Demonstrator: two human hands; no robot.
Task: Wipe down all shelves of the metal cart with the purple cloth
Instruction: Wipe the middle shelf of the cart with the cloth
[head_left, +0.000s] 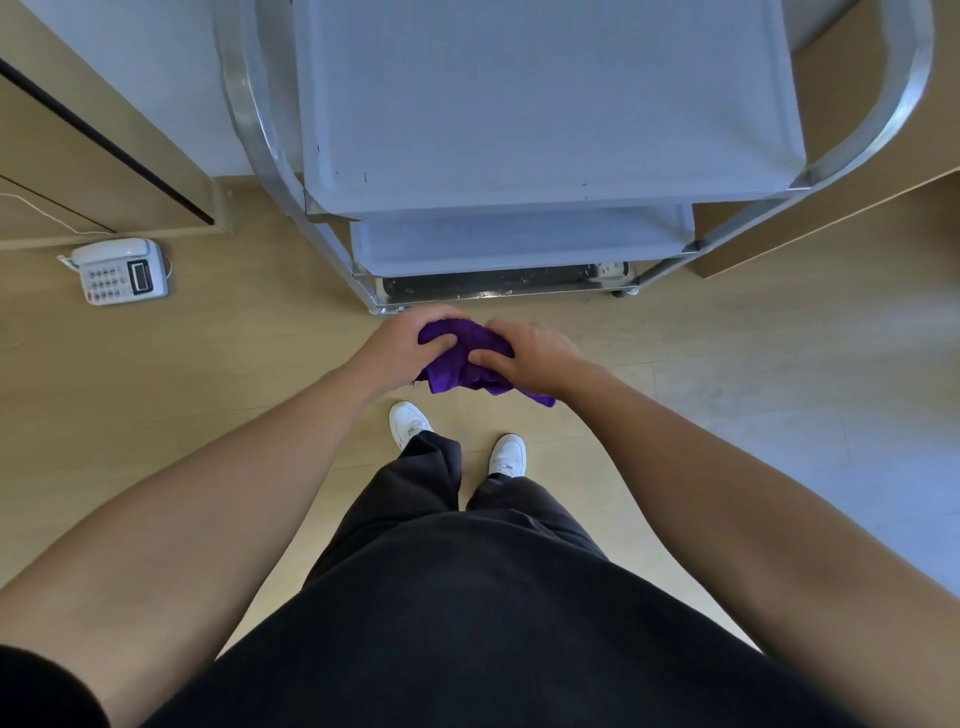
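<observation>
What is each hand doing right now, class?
Left hand: closed on the purple cloth.
Right hand: closed on the same cloth.

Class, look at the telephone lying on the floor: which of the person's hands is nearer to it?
Left. The left hand grips the purple cloth on the side toward the telephone; the right hand holds the cloth's other side, farther from it.

We are looking at a purple cloth (462, 358), bunched and crumpled, hanging in the air just in front of the metal cart (519, 156). The cart is standing upright on the floor, showing three stacked shelves inside a curved tubular frame.
</observation>
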